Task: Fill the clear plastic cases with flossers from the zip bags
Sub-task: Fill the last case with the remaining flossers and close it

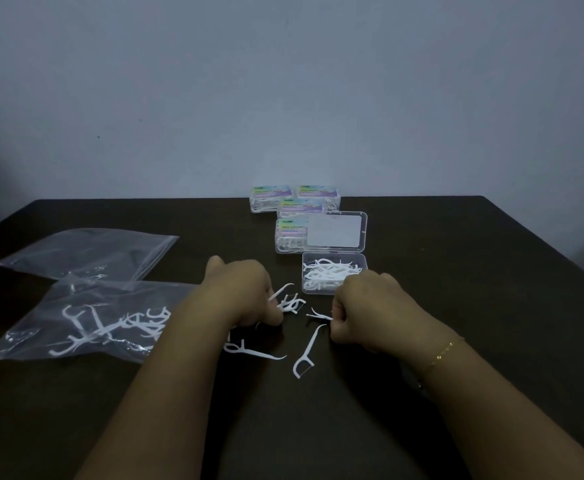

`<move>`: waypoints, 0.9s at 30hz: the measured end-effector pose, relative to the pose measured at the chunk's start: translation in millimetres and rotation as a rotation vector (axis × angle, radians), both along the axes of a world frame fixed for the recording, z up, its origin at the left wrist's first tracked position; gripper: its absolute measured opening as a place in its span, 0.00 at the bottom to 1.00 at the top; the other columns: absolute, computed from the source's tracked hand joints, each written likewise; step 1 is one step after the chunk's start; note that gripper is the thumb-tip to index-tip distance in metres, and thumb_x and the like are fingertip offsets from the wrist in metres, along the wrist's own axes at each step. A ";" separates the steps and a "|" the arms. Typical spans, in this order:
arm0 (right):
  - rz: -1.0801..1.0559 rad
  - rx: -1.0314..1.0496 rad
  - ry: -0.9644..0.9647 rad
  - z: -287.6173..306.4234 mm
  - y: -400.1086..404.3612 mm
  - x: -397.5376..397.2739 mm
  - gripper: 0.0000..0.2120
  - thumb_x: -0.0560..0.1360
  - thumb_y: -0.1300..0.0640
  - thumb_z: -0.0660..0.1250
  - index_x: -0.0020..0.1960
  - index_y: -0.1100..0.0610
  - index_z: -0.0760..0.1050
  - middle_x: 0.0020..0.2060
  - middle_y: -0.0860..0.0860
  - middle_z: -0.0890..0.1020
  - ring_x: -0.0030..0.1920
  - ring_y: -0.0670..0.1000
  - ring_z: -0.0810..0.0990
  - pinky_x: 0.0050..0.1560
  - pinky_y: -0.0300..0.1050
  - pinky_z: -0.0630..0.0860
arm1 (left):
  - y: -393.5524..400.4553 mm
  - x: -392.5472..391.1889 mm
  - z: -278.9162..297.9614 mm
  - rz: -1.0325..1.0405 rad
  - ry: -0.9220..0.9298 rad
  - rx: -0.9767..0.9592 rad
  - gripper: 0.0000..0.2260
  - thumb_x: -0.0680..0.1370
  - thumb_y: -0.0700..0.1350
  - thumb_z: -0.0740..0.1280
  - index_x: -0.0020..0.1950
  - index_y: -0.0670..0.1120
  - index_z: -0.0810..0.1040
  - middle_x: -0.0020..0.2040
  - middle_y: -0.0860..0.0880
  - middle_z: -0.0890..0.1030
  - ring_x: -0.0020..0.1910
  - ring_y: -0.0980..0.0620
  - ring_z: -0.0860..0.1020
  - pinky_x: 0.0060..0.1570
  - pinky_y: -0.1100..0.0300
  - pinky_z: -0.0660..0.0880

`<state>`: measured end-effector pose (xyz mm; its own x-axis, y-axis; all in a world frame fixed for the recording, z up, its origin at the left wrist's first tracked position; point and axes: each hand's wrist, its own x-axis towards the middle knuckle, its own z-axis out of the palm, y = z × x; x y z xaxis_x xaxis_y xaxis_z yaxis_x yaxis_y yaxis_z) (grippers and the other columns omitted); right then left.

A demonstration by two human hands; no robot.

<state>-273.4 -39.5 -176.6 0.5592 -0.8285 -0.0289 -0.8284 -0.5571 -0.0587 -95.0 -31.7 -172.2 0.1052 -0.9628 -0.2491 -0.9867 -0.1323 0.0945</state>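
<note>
Dark table (456,306), grey-blue wall (283,98), dim light, perhaps wooden

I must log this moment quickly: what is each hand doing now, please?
Left hand: closed, gripping a small bunch of flossers.
Right hand: closed, pinching one flosser.

Dark brown surface (456,306), matte, fills lower half of head view; far edge runs straight below the wall. Wall (283,81) behind: plain, pale grey-blue, one small dark speck at left. Thin gold bracelet (444,351) on a wrist, right side. Lighting dim overall.
</note>
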 end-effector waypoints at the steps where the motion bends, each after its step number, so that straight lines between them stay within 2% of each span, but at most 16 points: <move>1: 0.001 0.006 -0.009 -0.3 -0.7 -0.3 0.06 0.73 0.50 0.65 0.42 0.50 0.78 0.46 0.50 0.80 0.50 0.51 0.75 0.57 0.47 0.70 | 0.2 -0.3 0.4 -0.001 -0.001 0.003 0.10 0.74 0.56 0.69 0.50 0.52 0.82 0.49 0.53 0.81 0.56 0.51 0.72 0.59 0.53 0.60; 5: -0.012 0.058 -0.113 -0.7 -5.7 -2.5 0.07 0.72 0.52 0.66 0.36 0.50 0.77 0.40 0.47 0.81 0.46 0.49 0.77 0.56 0.46 0.71 | -0.2 2.6 -2.9 0.015 0.086 -0.010 0.09 0.74 0.55 0.69 0.48 0.52 0.83 0.49 0.53 0.81 0.56 0.51 0.72 0.58 0.54 0.60; 8: -0.055 0.124 -0.265 1.3 -9.2 -5.5 0.12 0.71 0.56 0.67 0.29 0.50 0.74 0.34 0.47 0.81 0.41 0.48 0.78 0.47 0.41 0.71 | -2.1 7.4 -5.8 0.057 0.212 -0.025 0.08 0.73 0.55 0.70 0.44 0.52 0.83 0.46 0.53 0.81 0.56 0.50 0.73 0.60 0.54 0.62; 10: -0.075 0.192 -0.420 4.1 -9.7 -7.4 0.10 0.71 0.59 0.68 0.31 0.52 0.77 0.33 0.48 0.81 0.37 0.47 0.79 0.41 0.38 0.72 | -1.9 9.8 -5.0 0.070 0.299 -0.048 0.07 0.73 0.53 0.71 0.43 0.51 0.82 0.43 0.53 0.82 0.51 0.52 0.76 0.60 0.53 0.66; 13: -0.080 0.192 -0.684 7.0 -9.9 -8.9 0.08 0.72 0.61 0.69 0.35 0.55 0.79 0.33 0.46 0.78 0.32 0.43 0.74 0.34 0.28 0.70 | -2.4 12.9 -5.3 0.073 0.426 -0.101 0.05 0.72 0.50 0.73 0.39 0.51 0.82 0.37 0.53 0.82 0.42 0.55 0.78 0.52 0.54 0.73; 16: -0.117 0.113 -0.959 0.9 -17.0 -9.4 0.08 0.73 0.62 0.69 0.36 0.54 0.77 0.35 0.45 0.77 0.33 0.41 0.73 0.34 0.27 0.70 | -1.8 13.0 -5.6 0.094 0.515 -0.173 0.05 0.72 0.47 0.73 0.36 0.50 0.82 0.35 0.53 0.82 0.36 0.56 0.78 0.39 0.60 0.73; 19: -0.193 0.047 -1.176 -7.7 -26.4 -10.5 0.04 0.74 0.62 0.68 0.41 0.56 0.79 0.40 0.51 0.79 0.37 0.45 0.75 0.39 0.32 0.73 | -1.2 12.7 -3.4 0.115 0.581 -0.233 0.05 0.73 0.45 0.73 0.37 0.50 0.82 0.37 0.53 0.84 0.38 0.56 0.80 0.40 0.61 0.74; 21: -0.211 -0.058 -1.186 -13.4 -31.4 -11.3 0.06 0.74 0.62 0.68 0.39 0.53 0.77 0.39 0.49 0.78 0.40 0.48 0.76 0.41 0.35 0.73 | -0.7 13.1 -2.4 0.132 0.612 -0.250 0.05 0.73 0.45 0.73 0.38 0.51 0.82 0.36 0.53 0.84 0.36 0.58 0.79 0.38 0.64 0.73; 23: -0.207 -0.177 -1.056 -18.1 -36.3 -11.7 0.07 0.74 0.60 0.68 0.39 0.51 0.75 0.38 0.43 0.75 0.44 0.49 0.74 0.46 0.40 0.72 | -1.1 13.2 -2.5 0.140 0.612 -0.258 0.05 0.73 0.46 0.73 0.37 0.53 0.83 0.35 0.54 0.83 0.35 0.58 0.78 0.39 0.62 0.74; 25: -0.196 -0.218 -0.893 -22.6 -40.5 -11.0 0.07 0.74 0.58 0.67 0.39 0.50 0.74 0.38 0.41 0.73 0.47 0.48 0.72 0.50 0.48 0.71 | -2.1 13.2 -3.4 0.147 0.586 -0.260 0.06 0.74 0.48 0.72 0.36 0.56 0.82 0.35 0.55 0.82 0.35 0.57 0.76 0.46 0.57 0.74; 27: -0.204 -0.203 -0.726 -24.6 -43.3 -9.7 0.05 0.75 0.55 0.66 0.40 0.49 0.76 0.40 0.43 0.74 0.50 0.48 0.71 0.52 0.49 0.69 | -2.3 12.8 -3.4 0.153 0.577 -0.249 0.07 0.74 0.49 0.71 0.36 0.57 0.81 0.35 0.56 0.81 0.38 0.56 0.75 0.54 0.51 0.75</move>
<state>-283.1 -82.8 -201.1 0.2160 -0.8670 0.4491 -0.7086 -0.4556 -0.5389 -82.2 -34.0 -175.6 0.1622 -0.9837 -0.0776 -0.7398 -0.1733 0.6502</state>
